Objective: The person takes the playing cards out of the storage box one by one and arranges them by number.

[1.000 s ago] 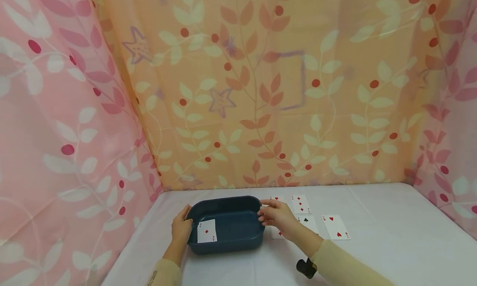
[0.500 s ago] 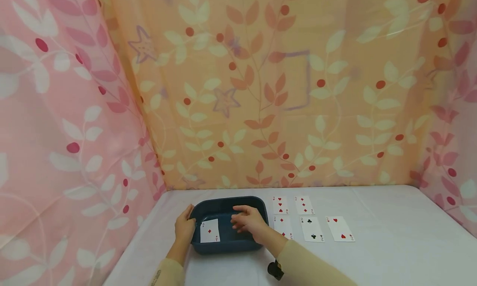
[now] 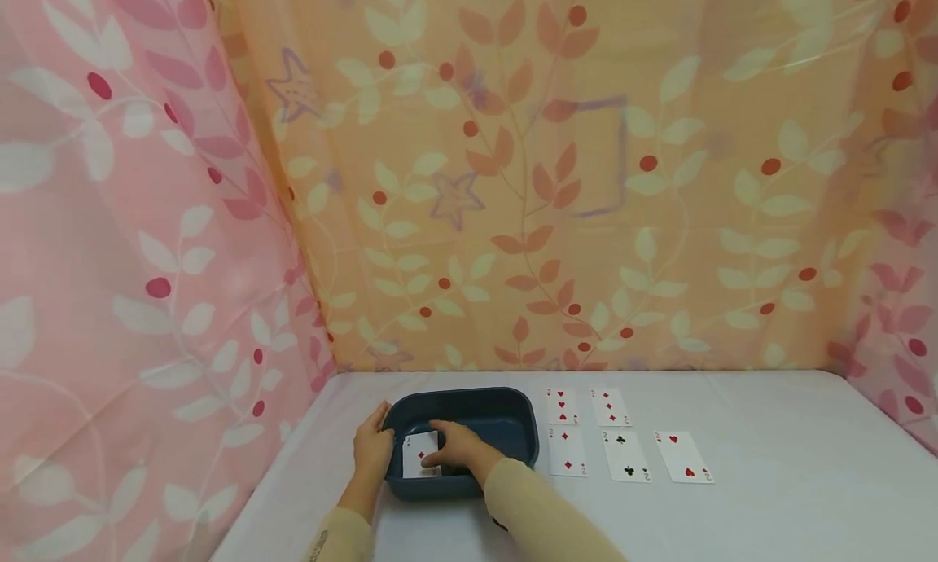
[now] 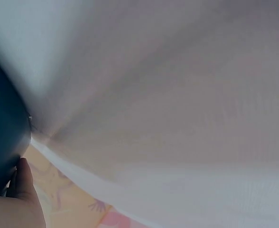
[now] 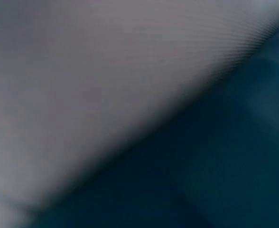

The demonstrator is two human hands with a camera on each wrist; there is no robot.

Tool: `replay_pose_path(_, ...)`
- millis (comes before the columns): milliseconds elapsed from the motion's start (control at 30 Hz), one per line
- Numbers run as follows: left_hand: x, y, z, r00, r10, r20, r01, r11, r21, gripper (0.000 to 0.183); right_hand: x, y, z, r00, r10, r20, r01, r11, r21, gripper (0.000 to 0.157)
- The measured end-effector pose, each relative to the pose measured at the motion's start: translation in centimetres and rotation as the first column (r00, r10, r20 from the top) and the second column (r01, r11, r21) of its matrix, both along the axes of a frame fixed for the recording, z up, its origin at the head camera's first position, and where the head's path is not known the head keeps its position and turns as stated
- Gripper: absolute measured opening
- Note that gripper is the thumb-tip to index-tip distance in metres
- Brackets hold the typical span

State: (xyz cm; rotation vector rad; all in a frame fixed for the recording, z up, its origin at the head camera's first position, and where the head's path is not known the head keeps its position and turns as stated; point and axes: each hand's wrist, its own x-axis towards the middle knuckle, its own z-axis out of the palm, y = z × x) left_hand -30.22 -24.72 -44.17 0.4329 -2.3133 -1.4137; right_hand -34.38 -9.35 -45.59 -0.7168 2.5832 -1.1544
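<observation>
Head: left hand [image 3: 372, 450] grips blue tray [image 3: 421, 488] at its left rim; right hand [image 3: 460, 447] open, thumb and index apart over diamond card [image 3: 415, 458] in tray, contact unclear. Left wrist: hand against tray wall. Right wrist: tray, blurred

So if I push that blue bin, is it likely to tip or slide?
The blue bin probably won't tip easily, being wide and low. It looks stiff, with no visible bend where the left hand holds it. It may slide, perhaps dragging the white cloth beneath.
</observation>
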Motion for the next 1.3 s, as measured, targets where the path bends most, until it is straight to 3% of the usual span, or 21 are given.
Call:
replay_pose_path(133,-0.3,0.7,-0.1,1.000,-0.023,-0.009,0.023,1.000,0.014,0.054,-0.5,-0.4,-0.3,0.998,-0.048,-0.047,0.055,0.985,0.163,0.071)
replay_pose_path(233,-0.5,1.0,-0.2,1.000,-0.022,-0.012,0.022,1.000,0.016,0.054,-0.5,-0.3,-0.2,0.995,-0.059,-0.081,0.078,0.963,0.260,0.067)
replay_pose_path(400,-0.6,1.4,-0.3,1.000,-0.019,-0.019,0.019,1.000,0.009,0.053,-0.4,0.1,-0.1,0.993,-0.079,-0.092,0.102,0.954,0.281,0.060)
replay_pose_path(633,-0.8,1.6,-0.2,1.000,-0.017,-0.018,0.017,1.000,-0.012,0.053,-0.1,0.7,0.1,0.991,-0.128,-0.027,0.130,0.985,0.114,0.067)
replay_pose_path(767,-0.9,1.4,0.2,1.000,-0.016,-0.021,0.016,1.000,-0.007,0.053,-0.2,1.0,0.4,0.997,-0.074,-0.022,0.072,0.992,-0.099,0.054)
replay_pose_path(867,-0.9,1.1,0.2,1.000,-0.018,-0.022,0.018,1.000,-0.004,0.054,-0.1,1.3,0.7,0.998,-0.062,0.015,0.064,0.965,-0.255,0.045)
replay_pose_path(1033,-0.6,0.5,-0.4,1.000,-0.008,0.004,0.008,1.000,0.001,0.054,0.7,2.0,1.3,0.993,-0.070,0.098,0.105,0.900,-0.423,0.039)
replay_pose_path(1300,-0.5,-0.6,-0.6,1.000,0.011,-0.004,-0.011,0.999,-0.042,0.054,1.6,4.5,2.6,0.977,-0.099,0.187,0.186,0.821,-0.539,0.048)
